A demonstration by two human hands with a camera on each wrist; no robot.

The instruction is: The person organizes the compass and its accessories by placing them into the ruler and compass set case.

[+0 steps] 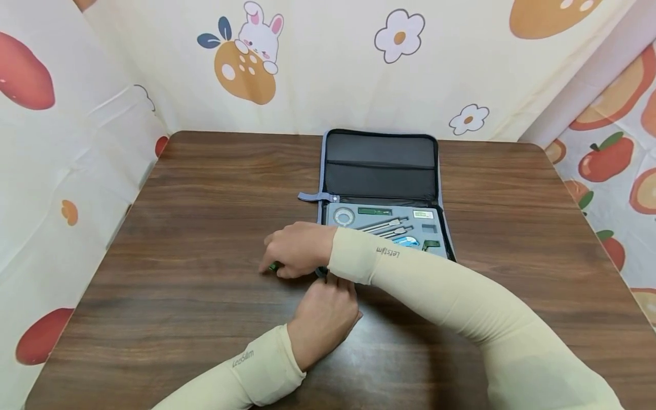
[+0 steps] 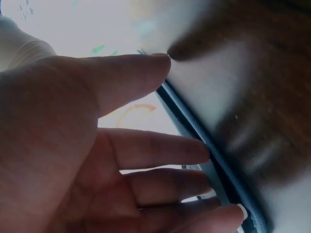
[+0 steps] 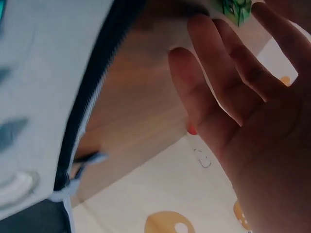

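Note:
My right hand (image 1: 297, 250) reaches across above my left hand to the table left of the case. Between its thumb and fingertips it pinches a small green patterned object (image 3: 237, 10), mostly hidden by the hand in the head view. My left hand (image 1: 325, 310) is at the near edge of an open zip case (image 1: 381, 181). In the left wrist view its fingers lie fairly straight against the dark zipped rim (image 2: 194, 128), the thumb apart from them. The right forearm hides the front of the case.
The case's grey insert holds a round ring-shaped piece (image 1: 344, 216), a green strip (image 1: 374, 211), metal compasses (image 1: 381, 225), a blue item (image 1: 406, 241), a green piece (image 1: 431, 245) and a white block (image 1: 422, 214). A strap (image 1: 314, 197) sticks out left. Patterned curtains surround the wooden table (image 1: 205, 319).

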